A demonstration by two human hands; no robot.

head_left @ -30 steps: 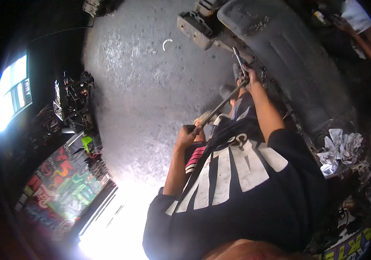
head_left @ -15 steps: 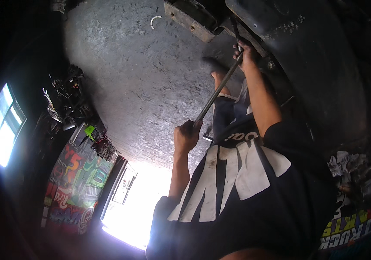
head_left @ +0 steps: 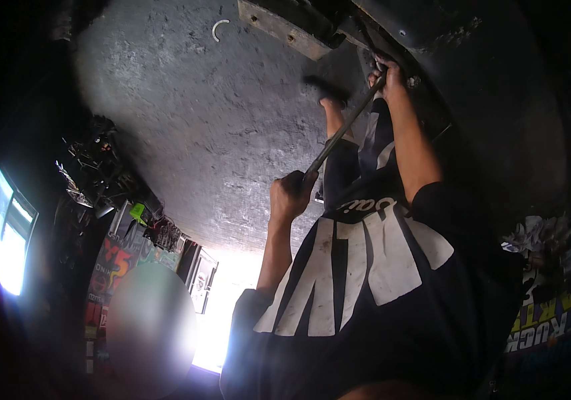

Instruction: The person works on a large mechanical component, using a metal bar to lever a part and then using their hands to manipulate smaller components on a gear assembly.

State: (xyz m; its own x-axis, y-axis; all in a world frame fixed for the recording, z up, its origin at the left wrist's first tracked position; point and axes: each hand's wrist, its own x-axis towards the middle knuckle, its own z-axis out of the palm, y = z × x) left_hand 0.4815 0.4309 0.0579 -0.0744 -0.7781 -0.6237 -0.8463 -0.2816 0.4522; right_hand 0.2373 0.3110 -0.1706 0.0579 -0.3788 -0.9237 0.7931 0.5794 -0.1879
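A long metal bar runs slantwise across my front. My left hand is wrapped round its near, lower end. Farther up, my right hand grips the bar close to its far end, beside a large dark curved panel. Beyond my right hand, a thinner dark rod continues up to the panel's edge. What it meets there is too dark to make out. A rusty metal bracket with holes lies just left of that spot.
Rough grey floor spreads below, with a pale curved strip on it. Dark clutter and a bright green object line the left side. A blurred oval covers part of a painted wall near a bright doorway.
The view has shifted a little, and the bracket appears farther left. My right hand has moved slightly right, away from the bracket. Both hands keep their grip on the bar. A blurred oval has appeared lower left.
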